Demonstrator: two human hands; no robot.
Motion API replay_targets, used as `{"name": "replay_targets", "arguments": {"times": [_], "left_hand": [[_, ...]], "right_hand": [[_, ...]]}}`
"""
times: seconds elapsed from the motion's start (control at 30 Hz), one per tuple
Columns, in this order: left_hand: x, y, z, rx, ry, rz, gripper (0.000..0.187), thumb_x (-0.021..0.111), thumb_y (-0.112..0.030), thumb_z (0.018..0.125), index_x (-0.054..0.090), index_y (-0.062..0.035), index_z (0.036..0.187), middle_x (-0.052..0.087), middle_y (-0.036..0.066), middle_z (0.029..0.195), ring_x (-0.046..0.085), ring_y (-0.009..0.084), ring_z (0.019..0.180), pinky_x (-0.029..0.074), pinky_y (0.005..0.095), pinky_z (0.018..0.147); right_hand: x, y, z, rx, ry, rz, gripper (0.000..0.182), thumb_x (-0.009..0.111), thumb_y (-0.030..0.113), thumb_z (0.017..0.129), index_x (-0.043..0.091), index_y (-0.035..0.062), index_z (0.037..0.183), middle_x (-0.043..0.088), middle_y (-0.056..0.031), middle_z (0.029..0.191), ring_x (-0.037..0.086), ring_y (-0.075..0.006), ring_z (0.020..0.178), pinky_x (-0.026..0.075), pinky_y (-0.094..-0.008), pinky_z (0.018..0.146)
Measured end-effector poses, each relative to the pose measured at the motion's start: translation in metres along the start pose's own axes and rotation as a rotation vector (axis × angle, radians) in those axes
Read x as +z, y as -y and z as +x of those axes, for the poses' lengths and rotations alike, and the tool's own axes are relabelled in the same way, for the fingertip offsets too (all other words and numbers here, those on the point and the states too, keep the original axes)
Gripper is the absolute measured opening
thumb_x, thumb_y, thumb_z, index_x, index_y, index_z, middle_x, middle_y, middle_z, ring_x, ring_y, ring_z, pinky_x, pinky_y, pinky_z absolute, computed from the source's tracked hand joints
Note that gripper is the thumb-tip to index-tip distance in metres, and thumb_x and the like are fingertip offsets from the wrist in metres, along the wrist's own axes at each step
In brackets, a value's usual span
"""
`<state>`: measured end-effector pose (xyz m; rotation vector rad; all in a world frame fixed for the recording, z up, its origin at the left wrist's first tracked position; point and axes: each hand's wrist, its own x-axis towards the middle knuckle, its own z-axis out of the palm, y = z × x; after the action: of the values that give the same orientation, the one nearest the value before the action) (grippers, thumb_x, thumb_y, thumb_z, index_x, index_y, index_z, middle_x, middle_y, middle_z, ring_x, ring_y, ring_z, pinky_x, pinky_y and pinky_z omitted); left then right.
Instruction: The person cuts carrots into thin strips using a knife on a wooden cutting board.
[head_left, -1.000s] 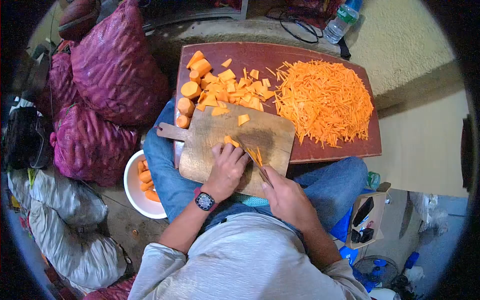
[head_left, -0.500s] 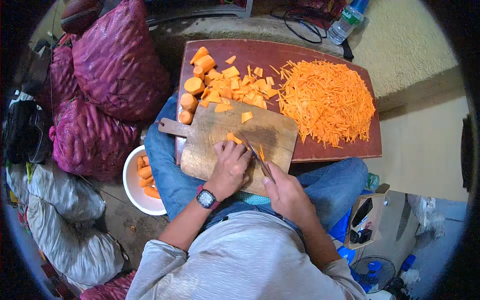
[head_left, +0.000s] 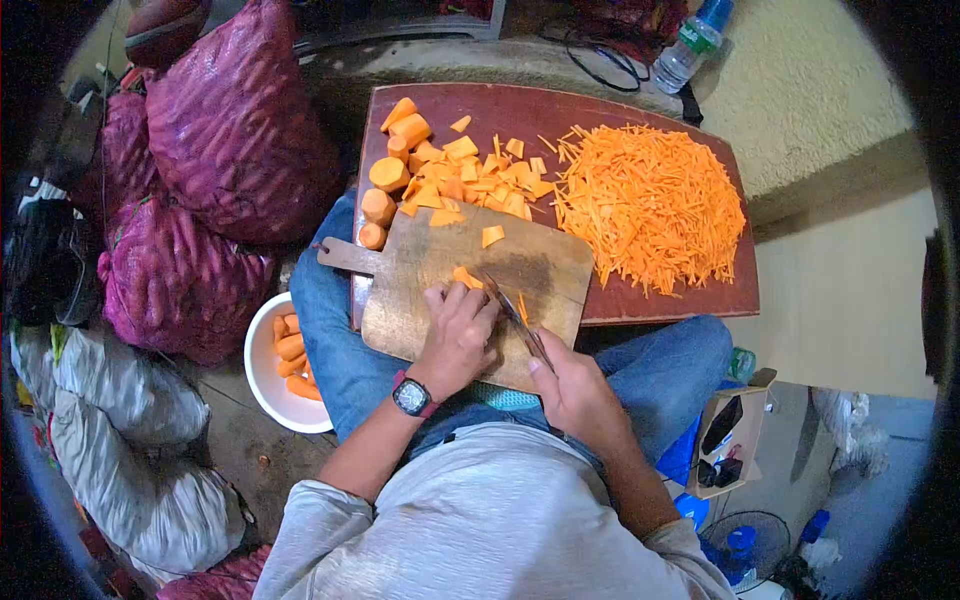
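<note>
My left hand (head_left: pixel 460 335), a watch at its wrist, has its fingers curled down on a carrot slice (head_left: pixel 466 277), pinning it to the wooden cutting board (head_left: pixel 405 300). In my right hand (head_left: pixel 575 390) is the handle of a knife (head_left: pixel 515 314), its blade angled up and left beside the left fingertips. A few thin carrot strips (head_left: pixel 523 308) lie along the blade's right side. One loose carrot slice (head_left: pixel 493 236) rests higher on the board. How many slices are under the left fingers is hidden.
The red table (head_left: pixel 660 308) bears a big heap of carrot shreds (head_left: pixel 650 205) at right, and carrot slices (head_left: pixel 480 178) and chunks (head_left: pixel 388 173) at left. A white bowl (head_left: pixel 258 375) with carrots stands left of my leg. Filled magenta mesh sacks (head_left: pixel 235 130) crowd the left.
The knife has shifted very slightly against the carrot slice. Both hands stay in nearly the same place; the whole view has moved a little.
</note>
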<state>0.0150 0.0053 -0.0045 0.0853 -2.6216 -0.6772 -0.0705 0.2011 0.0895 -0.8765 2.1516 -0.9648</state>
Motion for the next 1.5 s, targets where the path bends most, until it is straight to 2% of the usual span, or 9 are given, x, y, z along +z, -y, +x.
{"name": "replay_targets", "arguments": {"times": [0.27, 0.47, 0.63, 0.77, 1.0, 1.1, 1.3, 1.37, 1.5], "left_hand": [[0.000, 0.007, 0.001, -0.056, -0.160, -0.080, 0.029, 0.081, -0.007, 0.077, 0.075, -0.0034, 0.104, 0.061, 0.009, 0.096, 0.060, 0.0311, 0.098, 0.038, 0.0476, 0.093], [-0.009, 0.030, -0.003, -0.247, -0.216, -0.119, 0.020, 0.079, -0.005, 0.087, 0.076, -0.0051, 0.107, 0.071, 0.009, 0.107, 0.064, 0.0316, 0.102, 0.039, 0.0466, 0.095], [-0.015, 0.022, 0.001, -0.234, -0.190, -0.095, 0.025, 0.080, -0.006, 0.087, 0.076, -0.0023, 0.111, 0.070, 0.014, 0.106, 0.064, 0.0359, 0.103, 0.046, 0.0468, 0.093], [-0.011, 0.025, 0.006, -0.242, -0.167, -0.149, 0.030, 0.084, -0.010, 0.084, 0.077, -0.0045, 0.113, 0.067, 0.011, 0.107, 0.061, 0.0322, 0.105, 0.039, 0.0473, 0.094], [-0.015, 0.027, 0.032, -0.215, -0.121, -0.145, 0.027, 0.083, -0.012, 0.086, 0.077, -0.0063, 0.112, 0.065, 0.010, 0.108, 0.060, 0.0323, 0.107, 0.040, 0.0479, 0.092], [-0.012, 0.028, 0.041, -0.115, 0.033, -0.126, 0.030, 0.082, -0.013, 0.088, 0.078, -0.0062, 0.117, 0.068, 0.012, 0.111, 0.060, 0.0349, 0.110, 0.042, 0.0498, 0.093], [-0.011, 0.025, 0.041, -0.070, 0.103, -0.022, 0.037, 0.080, -0.011, 0.086, 0.078, -0.0120, 0.123, 0.065, 0.010, 0.117, 0.058, 0.0331, 0.114, 0.039, 0.0490, 0.095], [-0.016, 0.019, 0.045, -0.007, 0.111, 0.035, 0.035, 0.078, -0.016, 0.089, 0.077, -0.0127, 0.125, 0.063, 0.010, 0.119, 0.056, 0.0326, 0.113, 0.037, 0.0496, 0.096], [-0.017, 0.024, 0.047, 0.033, 0.186, 0.078, 0.041, 0.077, -0.016, 0.090, 0.075, -0.0135, 0.131, 0.061, 0.011, 0.121, 0.054, 0.0338, 0.115, 0.037, 0.0508, 0.098]], "right_hand": [[-0.022, 0.005, -0.013, 0.046, -0.083, 0.067, 0.035, 0.060, 0.016, 0.108, 0.060, -0.0027, 0.138, 0.073, -0.0312, 0.104, 0.073, -0.0511, 0.100, 0.058, -0.0506, 0.086], [-0.033, -0.008, -0.024, 0.112, 0.124, 0.052, 0.035, 0.060, 0.016, 0.108, 0.063, -0.0015, 0.138, 0.075, -0.0298, 0.104, 0.077, -0.0445, 0.097, 0.058, -0.0474, 0.084], [-0.058, -0.036, 0.004, 0.043, -0.252, 0.058, 0.039, 0.061, 0.015, 0.108, 0.063, -0.0036, 0.142, 0.077, -0.0287, 0.112, 0.079, -0.0352, 0.106, 0.058, -0.0404, 0.091], [-0.056, -0.042, 0.007, -0.041, -0.206, -0.011, 0.039, 0.063, 0.013, 0.106, 0.063, -0.0062, 0.140, 0.076, -0.0299, 0.115, 0.078, -0.0397, 0.111, 0.058, -0.0417, 0.093], [-0.050, -0.018, -0.009, -0.003, 0.013, 0.082, 0.030, 0.064, 0.015, 0.105, 0.065, -0.0002, 0.131, 0.073, -0.0300, 0.105, 0.076, -0.0457, 0.100, 0.058, -0.0461, 0.083], [-0.056, -0.017, -0.017, 0.010, 0.049, 0.051, 0.030, 0.066, 0.017, 0.104, 0.066, 0.0015, 0.129, 0.073, -0.0279, 0.104, 0.073, -0.0474, 0.094, 0.058, -0.0468, 0.079], [-0.070, -0.028, -0.021, 0.042, 0.069, 0.082, 0.038, 0.070, 0.016, 0.101, 0.068, 0.0028, 0.137, 0.074, -0.0231, 0.094, 0.074, -0.0319, 0.080, 0.058, -0.0404, 0.075], [-0.068, -0.032, -0.019, 0.010, 0.091, 0.091, 0.036, 0.068, 0.009, 0.100, 0.070, 0.0017, 0.135, 0.068, -0.0105, 0.084, 0.063, -0.0165, 0.073, 0.053, -0.0328, 0.071], [-0.077, -0.053, -0.016, -0.075, 0.043, 0.128, 0.038, 0.067, 0.011, 0.103, 0.068, -0.0021, 0.138, 0.068, -0.0036, 0.081, 0.060, -0.0125, 0.067, 0.051, -0.0291, 0.065]]}}
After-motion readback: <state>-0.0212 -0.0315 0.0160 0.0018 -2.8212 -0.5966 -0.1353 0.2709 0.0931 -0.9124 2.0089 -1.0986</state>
